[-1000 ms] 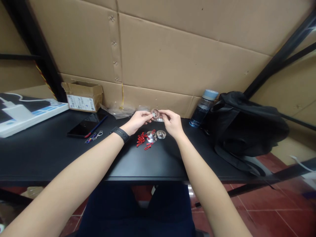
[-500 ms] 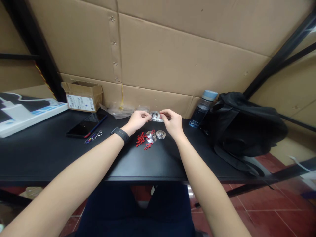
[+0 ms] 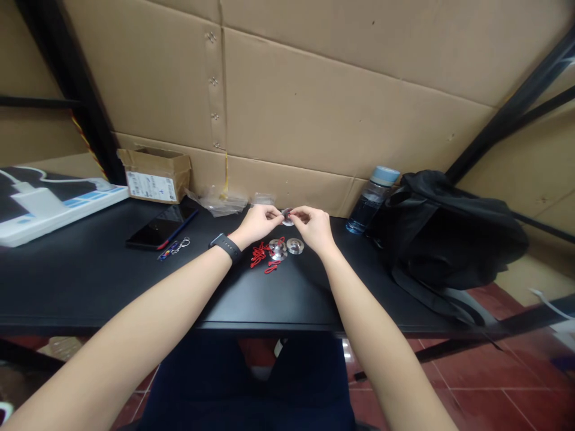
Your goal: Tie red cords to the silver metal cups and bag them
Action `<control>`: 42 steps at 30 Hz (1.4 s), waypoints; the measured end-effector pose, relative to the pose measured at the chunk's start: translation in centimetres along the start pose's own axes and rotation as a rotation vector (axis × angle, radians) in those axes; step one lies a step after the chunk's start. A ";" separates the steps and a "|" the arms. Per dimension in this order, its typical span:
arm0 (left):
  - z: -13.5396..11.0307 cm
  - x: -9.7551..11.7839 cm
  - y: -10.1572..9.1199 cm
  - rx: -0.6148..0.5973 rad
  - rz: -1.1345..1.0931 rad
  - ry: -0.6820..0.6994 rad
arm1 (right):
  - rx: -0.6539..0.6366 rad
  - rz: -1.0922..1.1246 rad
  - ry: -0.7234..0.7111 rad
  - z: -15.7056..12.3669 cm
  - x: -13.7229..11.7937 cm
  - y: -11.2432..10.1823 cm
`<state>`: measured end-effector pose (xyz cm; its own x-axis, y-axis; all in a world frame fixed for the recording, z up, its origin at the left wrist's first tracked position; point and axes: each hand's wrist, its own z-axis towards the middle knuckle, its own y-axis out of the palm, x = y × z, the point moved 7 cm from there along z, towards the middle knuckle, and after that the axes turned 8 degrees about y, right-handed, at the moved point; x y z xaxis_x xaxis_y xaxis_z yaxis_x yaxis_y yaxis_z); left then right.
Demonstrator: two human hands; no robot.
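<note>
Between my fingertips is a small shiny finger cymbal [image 3: 287, 222], partly covered by both hands. My left hand [image 3: 260, 222] pinches its left edge. The fingers of my right hand [image 3: 314, 227] are closed at its middle, where a bit of red cord [image 3: 290, 215] shows at the fingertips. Just below on the table lie more finger cymbals: a domed one [image 3: 277, 250] with red cord on it and another [image 3: 295, 246] to its right. Several red cord loops [image 3: 257, 255] lie heaped on the left, and one loose loop [image 3: 270, 270] sits in front.
A black table [image 3: 269, 305] carries a phone [image 3: 162, 227], a keyring [image 3: 175, 248], a power strip [image 3: 90, 203] and an opened carton [image 3: 155, 176] on the left. Clear plastic bags [image 3: 222, 203] lie behind my left hand. A water bottle [image 3: 371, 200] and black bag [image 3: 453, 230] stand right.
The held finger cymbal has tilted from facing me to a more slanted position. My right fingertips have moved from beside its edge to its middle, bringing the red cord there.
</note>
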<state>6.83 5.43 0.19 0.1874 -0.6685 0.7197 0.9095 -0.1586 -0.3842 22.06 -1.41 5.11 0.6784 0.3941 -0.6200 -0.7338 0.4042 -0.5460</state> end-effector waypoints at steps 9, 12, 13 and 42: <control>-0.2 0.5 0.6 -0.045 0.029 0.026 | -0.008 -0.011 -0.033 0.0 0.5 0.8; -0.3 0.5 0.7 -0.056 0.031 0.034 | -0.017 -0.014 -0.038 0.1 0.8 1.0; -0.3 0.6 0.7 -0.062 0.031 0.037 | -0.015 -0.015 -0.042 0.1 0.8 1.0; -0.5 2.1 0.4 -0.071 0.189 0.095 | 0.038 -0.162 -0.241 -0.5 -1.3 1.0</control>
<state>7.43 3.61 1.24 0.3135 -0.7559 0.5747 0.8326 -0.0722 -0.5491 20.42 -1.99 5.10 0.7789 0.5049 -0.3721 -0.6163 0.5065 -0.6030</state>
